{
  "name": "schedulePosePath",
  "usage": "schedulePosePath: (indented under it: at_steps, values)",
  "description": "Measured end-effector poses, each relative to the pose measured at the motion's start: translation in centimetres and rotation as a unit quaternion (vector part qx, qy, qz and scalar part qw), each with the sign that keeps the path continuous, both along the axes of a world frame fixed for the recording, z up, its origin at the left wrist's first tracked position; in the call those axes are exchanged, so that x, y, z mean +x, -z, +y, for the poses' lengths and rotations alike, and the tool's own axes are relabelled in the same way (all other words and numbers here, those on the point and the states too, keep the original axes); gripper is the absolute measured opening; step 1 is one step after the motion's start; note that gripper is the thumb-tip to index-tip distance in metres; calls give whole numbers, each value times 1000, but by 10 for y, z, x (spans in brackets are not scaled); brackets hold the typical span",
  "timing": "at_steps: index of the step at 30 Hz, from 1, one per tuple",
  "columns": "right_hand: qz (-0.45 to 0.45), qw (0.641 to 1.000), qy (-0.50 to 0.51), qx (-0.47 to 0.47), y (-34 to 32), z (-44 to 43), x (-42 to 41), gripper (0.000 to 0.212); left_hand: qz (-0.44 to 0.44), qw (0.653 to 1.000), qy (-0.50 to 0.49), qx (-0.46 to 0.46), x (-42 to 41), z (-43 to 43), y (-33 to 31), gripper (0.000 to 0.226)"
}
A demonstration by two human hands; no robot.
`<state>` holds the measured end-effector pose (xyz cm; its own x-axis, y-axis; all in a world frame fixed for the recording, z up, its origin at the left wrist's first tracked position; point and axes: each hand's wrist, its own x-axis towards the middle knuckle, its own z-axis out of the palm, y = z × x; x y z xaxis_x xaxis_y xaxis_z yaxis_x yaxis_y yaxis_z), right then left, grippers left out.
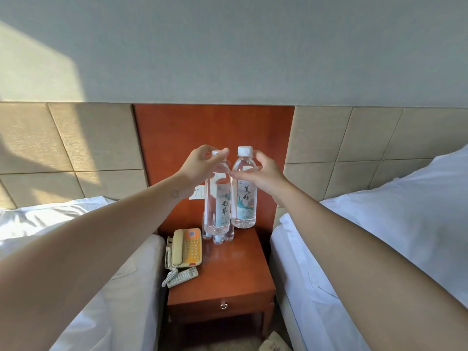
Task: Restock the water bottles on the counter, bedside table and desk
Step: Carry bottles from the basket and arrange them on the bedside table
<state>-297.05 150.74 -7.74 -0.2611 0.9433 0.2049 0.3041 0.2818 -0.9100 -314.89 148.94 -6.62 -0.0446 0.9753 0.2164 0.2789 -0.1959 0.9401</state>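
Clear plastic: left bottle (pixel 217 198) pinched at cap by my left fingers (pixel 224 152), right bottle (pixel 244 198) gripped at shoulder by my right fingers (pixel 243 174), both upright, likely to land standing on the desk (pixel 228 274).

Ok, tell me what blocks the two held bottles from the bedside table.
Standing bottles crowd the spot below the left bottle. Below the right bottle, the bedside table looks bare.

Clear glossy plastic bottles (pixel 218 198), polished wooden bedside table (pixel 228 269).

The right bottle (pixel 247 198) is labelled 美好.
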Motion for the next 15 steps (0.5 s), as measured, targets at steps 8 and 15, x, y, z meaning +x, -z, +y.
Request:
schedulePosePath:
  at_steps: [8,15]
  values:
    - [-25,999,7,-31,27,91,24,53,-4,1000,8,-20,23,88,29,43]
    - [-30,998,-19,-51,52,210,27,60,-18,999,-13,-35,28,198,60,34]
